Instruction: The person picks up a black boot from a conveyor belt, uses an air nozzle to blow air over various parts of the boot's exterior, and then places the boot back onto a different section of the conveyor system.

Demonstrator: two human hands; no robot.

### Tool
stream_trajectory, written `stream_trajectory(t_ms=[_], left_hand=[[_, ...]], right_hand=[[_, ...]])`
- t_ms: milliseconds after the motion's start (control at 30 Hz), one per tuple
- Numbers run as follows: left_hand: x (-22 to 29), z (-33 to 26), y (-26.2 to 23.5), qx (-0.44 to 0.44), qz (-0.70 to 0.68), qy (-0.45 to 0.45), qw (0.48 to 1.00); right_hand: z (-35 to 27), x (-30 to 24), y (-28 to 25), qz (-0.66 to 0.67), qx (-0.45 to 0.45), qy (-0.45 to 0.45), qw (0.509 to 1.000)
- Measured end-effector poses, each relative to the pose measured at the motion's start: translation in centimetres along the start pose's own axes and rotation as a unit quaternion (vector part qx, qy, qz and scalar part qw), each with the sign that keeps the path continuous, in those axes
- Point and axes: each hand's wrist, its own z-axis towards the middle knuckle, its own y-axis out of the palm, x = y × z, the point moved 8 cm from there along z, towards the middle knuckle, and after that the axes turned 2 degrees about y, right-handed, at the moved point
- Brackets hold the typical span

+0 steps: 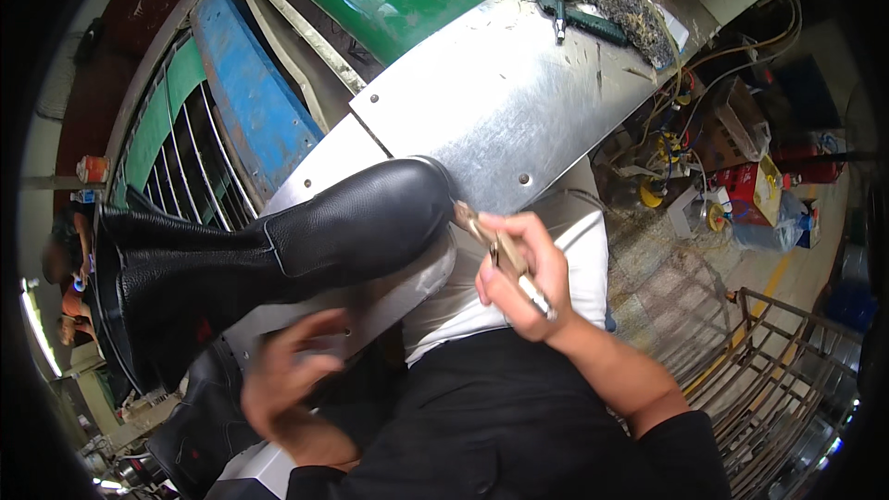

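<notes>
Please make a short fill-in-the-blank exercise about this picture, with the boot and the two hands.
1. The boot lying on the metal table is ____ in colour.
2. The slim tool is held in the ____ hand.
3. The left hand is open and holds ____.
4. The tool's tip is near the boot's ____.

Missing words: black; right; nothing; toe

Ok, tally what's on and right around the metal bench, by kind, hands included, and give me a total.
Black leather boots: 2, one lying on the metal bench at, one lower by the left hand at
Hand tools: 2, a slim tool in the right hand, a green-handled one at the far end
Hands: 2, left hand, right hand
Total: 6
</notes>
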Motion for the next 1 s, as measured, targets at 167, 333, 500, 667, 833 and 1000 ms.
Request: stream_trajectory(t_ms=[167, 333, 500, 667, 833, 1000], left_hand=[[-10.2, -14.1, -12.3, 0.463, 0.405, 0.048, 0.787], [-7.4, -7.9, -4.2, 0.470, -0.021, 0.389, 0.792], [-8.8, -7.6, -2.9, 0.469, -0.136, 0.344, 0.802], [-7.7, -7.1, -3.1, 0.396, -0.285, 0.396, 0.778], [-4.7, -6.4, -4.5, 0.421, -0.392, 0.309, 0.758], [0.4, -3.3, -12.9, 0.439, -0.387, 0.288, 0.758]], right_hand=[[7.1, -1.0, 0.4, 0.132, -0.023, 0.055, 0.989], [10.7, 0.1, 1.6, 0.173, -0.021, 0.078, 0.982], [8.1, 0.4, 2.2, 0.104, -0.002, -0.012, 0.994], [5.0, 0.0, 2.3, -0.009, 0.016, -0.094, 0.995], [2.4, -0.8, 1.8, -0.078, -0.057, -0.148, 0.984], [9.3, -3.6, -7.2, -0.007, 0.033, -0.180, 0.983]])
